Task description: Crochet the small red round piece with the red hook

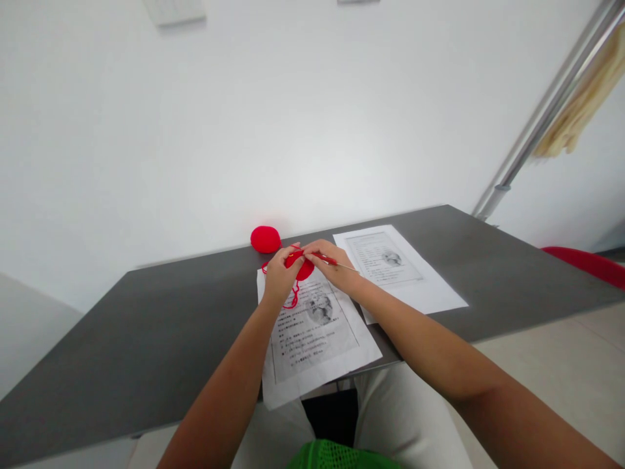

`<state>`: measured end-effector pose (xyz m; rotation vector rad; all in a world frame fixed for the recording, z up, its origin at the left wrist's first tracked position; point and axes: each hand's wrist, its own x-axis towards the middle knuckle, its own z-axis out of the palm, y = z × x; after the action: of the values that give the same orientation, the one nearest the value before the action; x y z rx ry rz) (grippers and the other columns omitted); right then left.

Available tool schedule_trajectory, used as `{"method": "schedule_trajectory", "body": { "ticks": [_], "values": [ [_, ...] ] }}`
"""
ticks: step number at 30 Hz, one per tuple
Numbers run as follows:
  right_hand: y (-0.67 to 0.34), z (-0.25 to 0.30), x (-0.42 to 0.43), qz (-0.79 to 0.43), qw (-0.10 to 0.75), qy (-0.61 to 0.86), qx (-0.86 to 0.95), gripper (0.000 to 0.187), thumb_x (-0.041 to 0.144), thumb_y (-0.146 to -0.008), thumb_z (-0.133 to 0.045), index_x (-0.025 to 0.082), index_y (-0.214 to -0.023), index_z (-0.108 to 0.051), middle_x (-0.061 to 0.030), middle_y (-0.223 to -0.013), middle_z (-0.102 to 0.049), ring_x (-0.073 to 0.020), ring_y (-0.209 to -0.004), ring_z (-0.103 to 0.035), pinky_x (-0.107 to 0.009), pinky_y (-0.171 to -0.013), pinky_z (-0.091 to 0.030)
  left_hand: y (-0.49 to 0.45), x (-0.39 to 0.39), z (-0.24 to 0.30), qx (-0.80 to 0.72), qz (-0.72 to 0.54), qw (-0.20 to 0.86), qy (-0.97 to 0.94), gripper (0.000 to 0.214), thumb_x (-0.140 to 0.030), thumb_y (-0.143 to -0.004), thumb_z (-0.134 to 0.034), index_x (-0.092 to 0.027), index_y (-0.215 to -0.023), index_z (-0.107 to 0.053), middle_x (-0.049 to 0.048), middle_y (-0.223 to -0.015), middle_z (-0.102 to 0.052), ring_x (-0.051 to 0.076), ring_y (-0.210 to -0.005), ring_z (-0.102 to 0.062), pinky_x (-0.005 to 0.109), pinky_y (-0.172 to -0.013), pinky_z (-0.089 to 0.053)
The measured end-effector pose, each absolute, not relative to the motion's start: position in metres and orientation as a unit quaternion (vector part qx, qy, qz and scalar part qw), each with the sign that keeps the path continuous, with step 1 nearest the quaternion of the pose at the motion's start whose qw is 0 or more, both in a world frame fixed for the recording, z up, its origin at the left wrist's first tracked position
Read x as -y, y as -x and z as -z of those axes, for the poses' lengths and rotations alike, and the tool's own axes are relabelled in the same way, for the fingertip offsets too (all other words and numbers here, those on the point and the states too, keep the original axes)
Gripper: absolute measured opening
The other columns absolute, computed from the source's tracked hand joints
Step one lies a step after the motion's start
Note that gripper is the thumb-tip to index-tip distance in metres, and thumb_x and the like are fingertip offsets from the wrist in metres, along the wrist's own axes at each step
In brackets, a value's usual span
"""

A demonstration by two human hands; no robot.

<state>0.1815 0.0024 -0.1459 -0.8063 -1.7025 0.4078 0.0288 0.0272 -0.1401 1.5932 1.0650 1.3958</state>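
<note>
Both my hands meet above a printed sheet [312, 352] at the table's front. My left hand [280, 273] pinches a small red crocheted piece [305, 270], with loose red yarn [293, 298] hanging below it. Closed round a crochet hook [329, 260] with a red handle, my right hand [336, 260] touches the same piece; the hook's thin pale end sticks out to the right. Just behind my left hand rests a ball of red yarn [265, 239], near the wall. My fingers partly hide the hook's working tip and the stitches.
A second printed sheet [415, 286] lies to the right on the dark grey table [195, 326]. The white wall [293, 117] runs along the table's back edge. At the far right are a metal pole [537, 124], hanging beige cloth [581, 98] and a red curved object [586, 264].
</note>
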Motion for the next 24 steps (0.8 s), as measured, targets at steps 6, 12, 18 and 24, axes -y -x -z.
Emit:
{"method": "schedule_trajectory", "body": {
  "ticks": [6, 12, 18, 24],
  "values": [
    [-0.179, 0.150, -0.003, -0.096, 0.560, 0.315, 0.760, 0.016, 0.025, -0.092, -0.048, 0.023, -0.100, -0.062, -0.0080, -0.107, -0.063, -0.0193, -0.103, -0.058, -0.038, -0.092, -0.046, -0.038, -0.025, 0.143, -0.348, -0.567, 0.566, -0.486, 0.028, -0.026, -0.065, -0.073, -0.015, -0.091, -0.071, 0.0072, -0.094, -0.072, 0.022, -0.096, -0.064, 0.035, -0.091, -0.046],
    [-0.179, 0.150, -0.001, -0.069, 0.566, 0.314, 0.759, 0.015, 0.024, -0.092, -0.049, 0.022, -0.098, -0.063, -0.0083, -0.103, -0.063, -0.0187, -0.099, -0.059, -0.035, -0.089, -0.048, -0.033, -0.027, 0.138, -0.301, -0.520, 0.679, -0.421, 0.024, -0.016, -0.061, -0.072, -0.010, -0.085, -0.072, 0.0087, -0.082, -0.073, 0.018, -0.081, -0.067, 0.029, -0.082, -0.048],
    [-0.180, 0.151, -0.003, -0.076, 0.571, 0.308, 0.757, 0.013, 0.023, -0.090, -0.053, 0.023, -0.096, -0.065, -0.0057, -0.100, -0.067, -0.0173, -0.094, -0.061, -0.034, -0.085, -0.050, -0.026, -0.031, 0.136, -0.305, -0.479, 0.719, -0.401, 0.024, -0.006, -0.059, -0.069, -0.009, -0.083, -0.072, 0.0088, -0.079, -0.074, 0.015, -0.073, -0.067, 0.025, -0.076, -0.050],
    [-0.180, 0.150, -0.004, -0.107, 0.585, 0.306, 0.744, 0.011, 0.023, -0.088, -0.057, 0.022, -0.093, -0.067, -0.0052, -0.096, -0.069, -0.0171, -0.093, -0.062, -0.035, -0.085, -0.050, -0.019, -0.032, 0.134, -0.303, -0.439, 0.747, -0.397, 0.025, -0.002, -0.060, -0.068, -0.008, -0.084, -0.072, 0.0086, -0.081, -0.074, 0.014, -0.070, -0.067, 0.024, -0.073, -0.050]
  ]
}}
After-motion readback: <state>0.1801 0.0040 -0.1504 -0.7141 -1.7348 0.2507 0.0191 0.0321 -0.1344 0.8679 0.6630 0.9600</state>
